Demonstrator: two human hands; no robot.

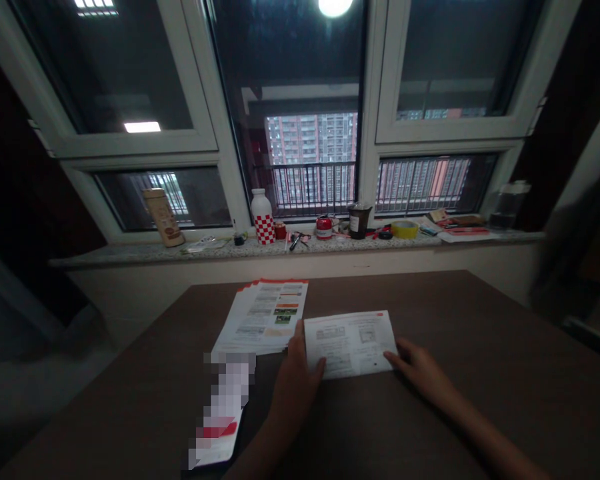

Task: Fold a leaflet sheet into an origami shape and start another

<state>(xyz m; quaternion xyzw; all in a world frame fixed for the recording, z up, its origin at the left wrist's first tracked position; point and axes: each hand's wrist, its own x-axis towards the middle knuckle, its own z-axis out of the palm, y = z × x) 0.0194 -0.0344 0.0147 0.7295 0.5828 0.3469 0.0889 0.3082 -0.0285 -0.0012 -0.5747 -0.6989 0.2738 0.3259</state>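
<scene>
A printed white sheet, seemingly folded paper [351, 343], is held between my two hands over the dark table. My left hand [303, 370] grips its left edge, thumb on the front and fingers behind. At the right edge, my right hand [415, 363] pinches the paper with its thumb on top; the other fingers are partly hidden. Just left of my left hand lies a fanned stack of printed sheets [265, 313] with orange top edges. Nearer to me is a white item with a red band [217, 450], mostly blurred out by pixelation.
The brown table [480, 353] reaches to a wall below a stone windowsill [220, 252]. On the sill stand a tan flask [164, 219], a red-checked white bottle [263, 217], a dark cup [359, 221], a yellow tape roll [404, 230] and a clear jug [509, 205].
</scene>
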